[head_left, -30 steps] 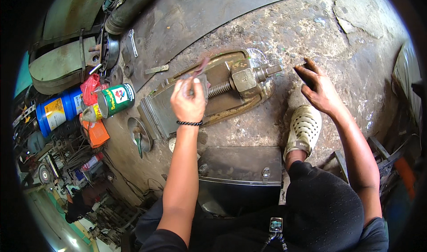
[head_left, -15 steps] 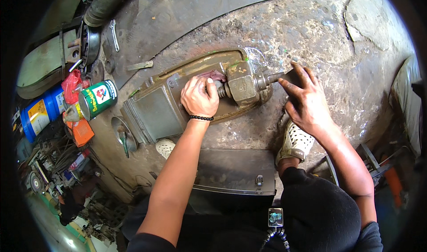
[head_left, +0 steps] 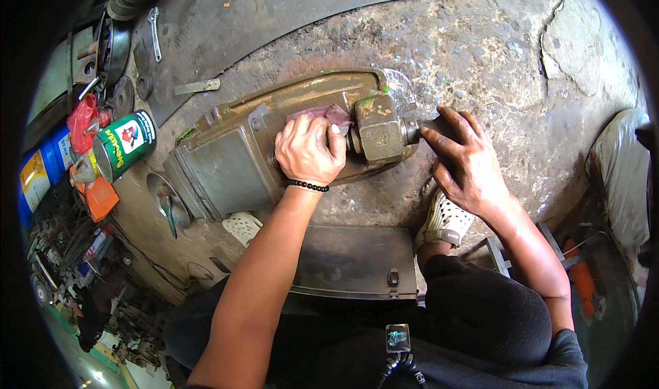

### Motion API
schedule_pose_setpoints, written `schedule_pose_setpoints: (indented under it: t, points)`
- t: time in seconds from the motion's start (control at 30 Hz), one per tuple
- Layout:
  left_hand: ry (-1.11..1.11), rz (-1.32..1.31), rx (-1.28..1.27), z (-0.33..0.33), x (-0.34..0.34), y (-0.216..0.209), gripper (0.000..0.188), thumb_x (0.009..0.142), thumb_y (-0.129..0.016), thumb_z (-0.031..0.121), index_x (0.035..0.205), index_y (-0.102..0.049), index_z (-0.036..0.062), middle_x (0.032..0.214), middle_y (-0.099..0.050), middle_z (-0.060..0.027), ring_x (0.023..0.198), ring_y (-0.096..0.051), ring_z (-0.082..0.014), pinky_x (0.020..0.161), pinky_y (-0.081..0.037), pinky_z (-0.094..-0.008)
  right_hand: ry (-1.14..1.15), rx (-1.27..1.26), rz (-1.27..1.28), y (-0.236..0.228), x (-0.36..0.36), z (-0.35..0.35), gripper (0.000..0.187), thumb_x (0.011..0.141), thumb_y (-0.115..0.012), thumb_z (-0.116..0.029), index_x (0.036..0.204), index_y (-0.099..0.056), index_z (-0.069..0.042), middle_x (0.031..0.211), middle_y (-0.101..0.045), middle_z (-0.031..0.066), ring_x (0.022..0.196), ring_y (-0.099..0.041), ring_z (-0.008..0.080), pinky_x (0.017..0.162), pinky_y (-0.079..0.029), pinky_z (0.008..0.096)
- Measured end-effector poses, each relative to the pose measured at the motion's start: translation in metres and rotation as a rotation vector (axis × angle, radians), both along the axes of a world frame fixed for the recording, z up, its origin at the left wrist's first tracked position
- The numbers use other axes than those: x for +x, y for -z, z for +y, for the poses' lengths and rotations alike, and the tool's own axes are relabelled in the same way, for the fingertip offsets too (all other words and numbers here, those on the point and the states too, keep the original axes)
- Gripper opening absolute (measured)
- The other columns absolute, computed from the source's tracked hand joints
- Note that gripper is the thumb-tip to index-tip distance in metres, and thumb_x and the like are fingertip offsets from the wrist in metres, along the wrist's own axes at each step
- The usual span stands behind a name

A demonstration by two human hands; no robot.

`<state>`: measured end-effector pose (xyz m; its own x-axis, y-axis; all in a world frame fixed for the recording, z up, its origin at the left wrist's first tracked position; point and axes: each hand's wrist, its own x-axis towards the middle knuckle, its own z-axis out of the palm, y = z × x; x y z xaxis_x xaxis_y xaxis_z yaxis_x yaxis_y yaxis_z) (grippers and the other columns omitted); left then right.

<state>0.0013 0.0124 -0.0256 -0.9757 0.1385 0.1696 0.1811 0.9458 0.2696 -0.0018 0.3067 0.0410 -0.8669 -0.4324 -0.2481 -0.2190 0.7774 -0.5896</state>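
A worn metal machine vise (head_left: 223, 167) lies on the floor in front of me, its long base pointing to the right. My left hand (head_left: 309, 149) is closed over the screw in the middle of the vise, with a dull red rag (head_left: 333, 113) under its fingers. A squarish metal block (head_left: 379, 130) stands just right of that hand, at the vise's end. My right hand (head_left: 467, 159) curls its fingers and thumb round a dark handle (head_left: 443, 129) at the end of the shaft beyond the block. The palm side is hidden.
A metal sheet (head_left: 274, 21) lies behind the vise, with a wrench (head_left: 154, 35) and a flat metal strip (head_left: 197, 87) on it. To the left are a green can (head_left: 123, 145), a blue bucket (head_left: 48, 162) and a metal bowl (head_left: 180, 210) with a brush. A metal box (head_left: 357, 255) is close to me.
The view has shifted a little, moving the vise left in the picture. My right hand is nearer the block and its fingers have closed round the handle. The left stays over the rag.
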Motion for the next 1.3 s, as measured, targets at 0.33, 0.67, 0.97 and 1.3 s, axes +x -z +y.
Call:
schedule_pose_setpoints:
  t: [0.33,0.67,0.97,1.3]
  points:
    - [-0.007,-0.008,-0.003,0.002,0.000,-0.005,0.024,0.091,-0.063,0.030,0.079,-0.065,0.0101,0.086,-0.065,-0.0084,0.085,-0.066,-0.0323,0.070,-0.048,-0.0453,0.002,0.077,0.037,0.004,0.001,-0.015,0.044,0.089,-0.074,-0.032,0.131,-0.073,-0.019,0.144,-0.053,0.0234,0.132,-0.050,0.0456,0.110,-0.044,0.0550]
    - [0.006,0.005,0.010,0.001,0.000,-0.002,0.021,0.086,-0.066,0.032,0.077,-0.064,0.0130,0.082,-0.060,-0.0068,0.083,-0.063,-0.0313,0.067,-0.046,-0.0464,-0.310,0.144,-0.151,-0.022,-0.021,0.001,0.073,0.087,-0.067,-0.029,0.156,-0.048,-0.014,0.144,-0.050,0.0253,0.129,-0.050,0.0434,0.117,-0.036,0.0520]
    - [0.004,-0.008,0.006,0.000,0.001,0.000,0.020,0.083,-0.068,0.032,0.076,-0.064,0.0140,0.082,-0.060,-0.0059,0.082,-0.063,-0.0311,0.067,-0.046,-0.0457,-0.623,0.261,-0.095,-0.016,-0.054,0.010,0.076,0.086,-0.062,-0.004,0.159,-0.046,-0.015,0.139,-0.055,0.0178,0.122,-0.057,0.0349,0.107,-0.048,0.0433]
    - [0.014,-0.001,-0.006,-0.001,0.002,0.000,0.020,0.084,-0.067,0.032,0.076,-0.064,0.0139,0.081,-0.059,-0.0067,0.081,-0.062,-0.0315,0.066,-0.046,-0.0459,-0.708,0.188,0.215,0.023,-0.044,0.009,0.057,0.097,-0.050,-0.018,0.152,-0.049,-0.003,0.118,-0.062,0.0063,0.111,-0.059,0.0216,0.097,-0.045,0.0373]
